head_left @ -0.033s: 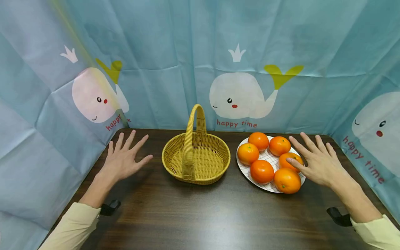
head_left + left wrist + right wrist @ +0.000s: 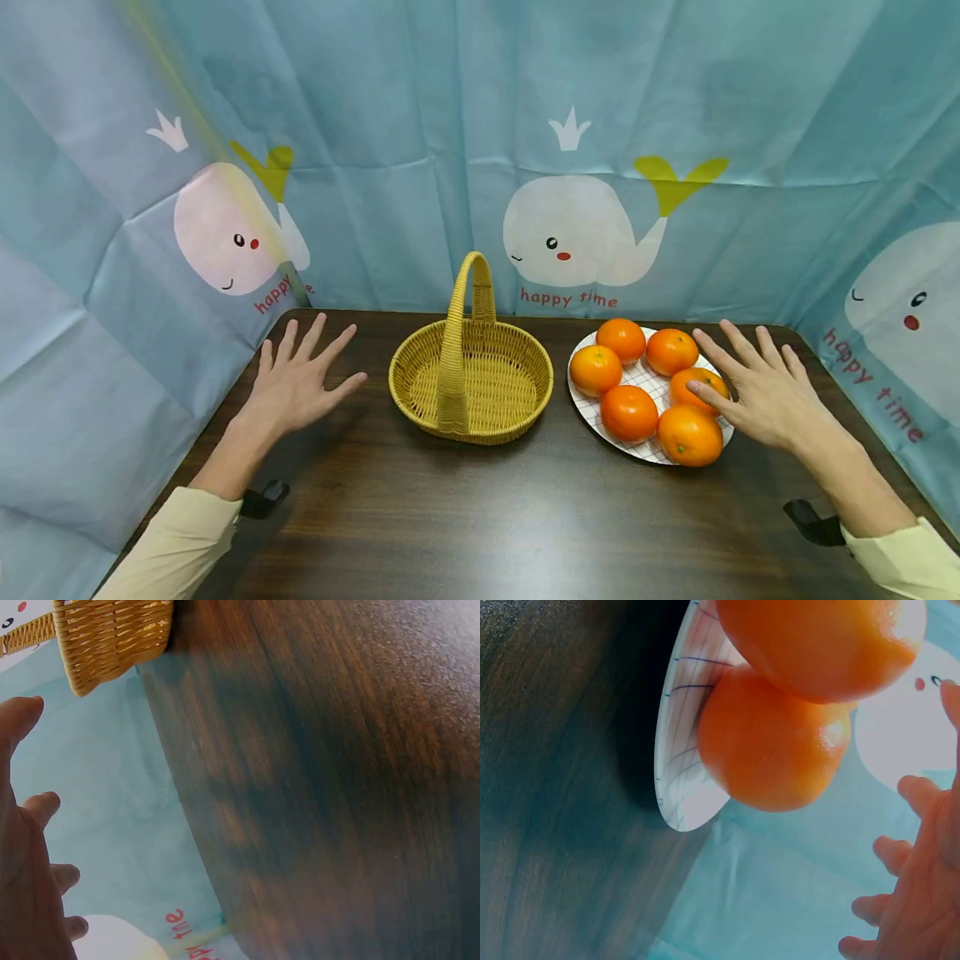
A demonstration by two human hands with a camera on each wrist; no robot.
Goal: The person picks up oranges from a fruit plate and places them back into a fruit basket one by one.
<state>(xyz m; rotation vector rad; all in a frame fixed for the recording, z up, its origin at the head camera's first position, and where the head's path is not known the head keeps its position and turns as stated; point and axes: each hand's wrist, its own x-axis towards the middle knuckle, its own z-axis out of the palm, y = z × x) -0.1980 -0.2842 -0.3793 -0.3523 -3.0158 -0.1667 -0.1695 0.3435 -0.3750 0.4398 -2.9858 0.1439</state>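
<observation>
Left hand (image 2: 296, 387): fingers straight and spread, thumb held well out to the side, grasp on nothing. Right hand (image 2: 768, 400): same posture, fingers fanned, likewise holding nothing. Both hands show their backs in the head view.

Nearest to the right hand: six oranges (image 2: 628, 413) on a round white plate (image 2: 651, 452) with a dark grid pattern. The plate lies just to the left of the right hand. In the head view the thumb overlaps the rightmost orange; the right wrist view shows a gap between hand and fruit, so they are apart. The oranges sit in a loose ring, some touching or nearly so, with bare plate at the centre. All six are well apart from the left hand.

Nearest to the left hand: a yellow woven basket (image 2: 510, 379), just to the right of its thumb and apart from it. The basket stands upright between left hand and plate, its arched handle (image 2: 452, 350) rising over the middle; the woven floor is visible.

Further out: pale yellow sleeves (image 2: 176, 533) on both forearms, a black strap (image 2: 264, 500) near each wrist. Dark wood-grain tabletop (image 2: 450, 517) under everything. Blue curtain (image 2: 390, 233) behind and at both sides, printed with white whales (image 2: 570, 225) and red "happy time" lettering.
</observation>
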